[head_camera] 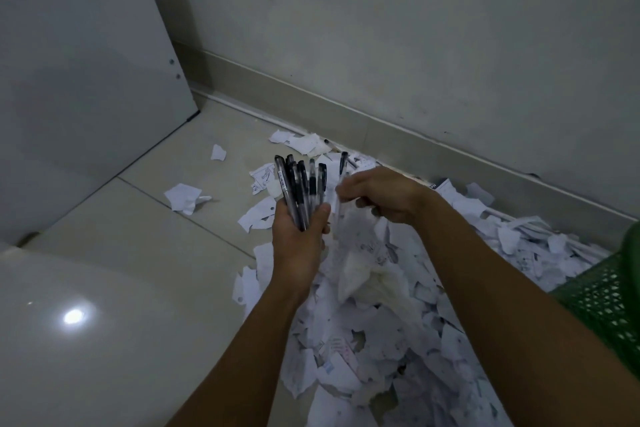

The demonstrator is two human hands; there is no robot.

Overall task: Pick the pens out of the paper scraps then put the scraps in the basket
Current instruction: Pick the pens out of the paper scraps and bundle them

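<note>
Black pens point(300, 191) bundled tight in my left grip point(300, 240), right grip point(377, 198) pinching one more point(341, 180): light, stiff, slippery, hold mid-barrel.

Black pens point(300, 189), white scraps point(367, 322), green lattice basket point(606, 302).

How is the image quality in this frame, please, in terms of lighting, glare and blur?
Head view: dim, bluish light overall; a bright glare spot on the glossy floor tile; right hand and its pen motion-blurred; wide-angle bending of the baseboard; green basket cut off at the edge.
</note>
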